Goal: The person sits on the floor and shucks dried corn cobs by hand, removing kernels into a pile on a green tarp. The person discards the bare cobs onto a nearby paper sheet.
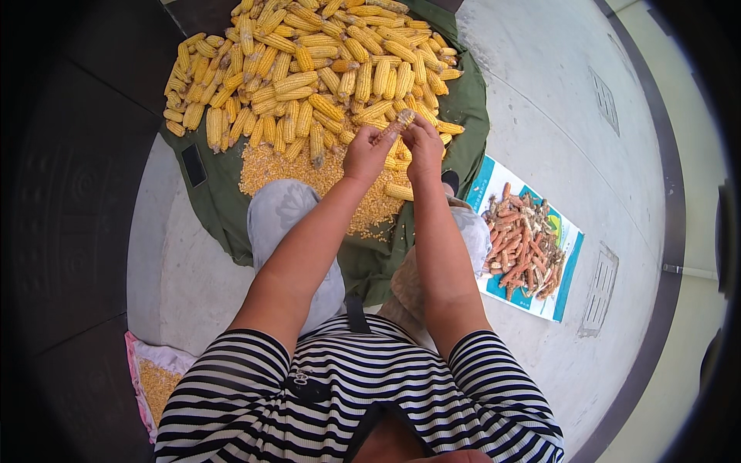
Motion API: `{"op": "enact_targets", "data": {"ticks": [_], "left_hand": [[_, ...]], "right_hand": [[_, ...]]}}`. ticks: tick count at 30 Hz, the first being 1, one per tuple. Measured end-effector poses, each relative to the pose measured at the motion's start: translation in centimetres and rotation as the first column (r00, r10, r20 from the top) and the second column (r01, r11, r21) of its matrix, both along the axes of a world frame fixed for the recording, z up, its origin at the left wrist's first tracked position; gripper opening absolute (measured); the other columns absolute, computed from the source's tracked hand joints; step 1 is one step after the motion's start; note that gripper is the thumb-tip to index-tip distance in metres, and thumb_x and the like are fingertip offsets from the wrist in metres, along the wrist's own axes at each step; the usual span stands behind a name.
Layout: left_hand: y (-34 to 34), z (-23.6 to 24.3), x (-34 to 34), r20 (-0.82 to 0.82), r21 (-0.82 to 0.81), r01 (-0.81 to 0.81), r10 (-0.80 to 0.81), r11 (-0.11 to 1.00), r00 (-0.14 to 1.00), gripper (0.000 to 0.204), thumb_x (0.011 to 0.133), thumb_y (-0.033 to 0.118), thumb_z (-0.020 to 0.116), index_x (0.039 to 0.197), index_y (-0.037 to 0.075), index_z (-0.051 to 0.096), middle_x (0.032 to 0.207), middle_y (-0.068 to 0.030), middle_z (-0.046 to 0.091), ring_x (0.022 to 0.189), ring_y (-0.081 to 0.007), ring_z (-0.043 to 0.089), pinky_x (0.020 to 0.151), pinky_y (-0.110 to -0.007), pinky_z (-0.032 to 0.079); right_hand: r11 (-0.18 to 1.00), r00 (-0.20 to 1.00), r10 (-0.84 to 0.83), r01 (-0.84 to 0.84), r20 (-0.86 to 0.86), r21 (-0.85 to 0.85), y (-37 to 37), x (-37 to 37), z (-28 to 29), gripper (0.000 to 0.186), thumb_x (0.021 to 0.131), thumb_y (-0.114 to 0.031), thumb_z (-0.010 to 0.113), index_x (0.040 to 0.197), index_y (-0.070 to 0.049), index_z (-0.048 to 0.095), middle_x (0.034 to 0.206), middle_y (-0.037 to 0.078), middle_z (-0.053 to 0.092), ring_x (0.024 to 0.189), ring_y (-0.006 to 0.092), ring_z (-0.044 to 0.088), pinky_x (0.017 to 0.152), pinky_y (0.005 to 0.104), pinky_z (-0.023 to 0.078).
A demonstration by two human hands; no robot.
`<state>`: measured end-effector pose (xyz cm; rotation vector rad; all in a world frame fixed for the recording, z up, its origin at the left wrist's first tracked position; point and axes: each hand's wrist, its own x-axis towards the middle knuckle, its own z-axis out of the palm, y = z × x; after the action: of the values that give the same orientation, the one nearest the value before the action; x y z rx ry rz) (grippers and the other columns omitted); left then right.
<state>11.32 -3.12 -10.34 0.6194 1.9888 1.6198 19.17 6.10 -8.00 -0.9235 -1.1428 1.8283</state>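
Between my two hands is a corn cob (pixel 396 125), tilted, mostly stripped to its reddish core with some pale kernels near the far end. My left hand (pixel 366 157) is closed on its near end. My right hand (pixel 423 147) grips it close to the far end, fingers partly hidden. Beyond and below the hands lies a big heap of yellow ears of corn (pixel 309 73). Loose kernels (pixel 282 171) are spread in front of that heap, under and beside my forearms.
A dark green cloth (pixel 220 212) lies beneath the corn, with a dark flat rectangle (pixel 194 165) at its left. To the right, stripped cobs (pixel 525 247) are piled on a blue-and-white sheet (pixel 569 241). A kernel-filled bag (pixel 157 383) sits at lower left.
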Motion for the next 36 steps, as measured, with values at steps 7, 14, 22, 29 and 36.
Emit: {"op": "enact_targets", "data": {"ticks": [7,14,22,29,36], "left_hand": [[0.0,-0.7,-0.3,0.068,0.043,0.03,-0.033,0.999,0.997,0.044,0.082,0.046,0.07,0.092,0.003,0.065,0.079,-0.0067,0.066,0.068,-0.0174,0.06,0.064,-0.032,0.048],[-0.4,0.3,-0.5,-0.005,-0.013,0.052,-0.053,0.999,0.999,0.04,0.08,0.044,0.071,0.087,0.005,0.066,0.072,-0.0072,0.065,0.063,-0.0187,0.059,0.06,-0.033,0.047],[-0.7,1.6,0.4,-0.078,-0.051,0.05,-0.054,0.997,0.995,0.034,0.082,0.037,0.073,0.082,0.004,0.066,0.067,-0.0006,0.06,0.061,-0.0078,0.051,0.057,-0.027,0.044],[-0.5,0.7,0.4,0.023,0.0,0.05,-0.05,0.999,0.999,0.036,0.083,0.037,0.072,0.081,0.002,0.064,0.067,-0.0002,0.058,0.06,-0.0082,0.049,0.055,-0.027,0.042],[-0.4,-1.0,-0.1,0.163,-0.17,0.119,-0.091,0.978,0.982,0.046,0.081,0.047,0.07,0.081,0.001,0.064,0.071,-0.0085,0.064,0.065,-0.0194,0.059,0.062,-0.033,0.046]], "right_hand": [[0.997,0.996,0.066,-0.068,-0.052,-0.035,0.7,0.3,-0.4,0.032,0.086,-0.006,0.057,0.117,0.0,0.061,0.094,0.003,0.065,0.077,0.0113,0.062,0.072,0.0256,0.054],[0.992,0.991,0.091,-0.099,-0.096,-0.076,0.4,0.3,1.1,0.033,0.083,-0.004,0.056,0.115,-0.002,0.061,0.088,0.001,0.062,0.071,0.0085,0.056,0.065,0.0225,0.049],[0.997,0.995,0.074,-0.075,-0.063,-0.014,0.8,0.4,0.3,0.025,0.085,-0.007,0.061,0.11,-0.004,0.062,0.092,0.001,0.062,0.076,0.0095,0.058,0.067,0.0238,0.05],[0.971,0.989,0.052,-0.083,-0.139,-0.222,0.5,0.6,1.3,0.025,0.086,-0.016,0.065,0.108,-0.004,0.064,0.087,-0.001,0.061,0.075,0.0086,0.056,0.062,0.0219,0.045],[0.981,0.96,0.15,-0.174,0.238,0.083,1.1,1.6,-0.6,0.035,0.086,-0.016,0.067,0.115,0.002,0.064,0.086,0.003,0.065,0.07,0.0088,0.056,0.062,0.0229,0.045]]}}
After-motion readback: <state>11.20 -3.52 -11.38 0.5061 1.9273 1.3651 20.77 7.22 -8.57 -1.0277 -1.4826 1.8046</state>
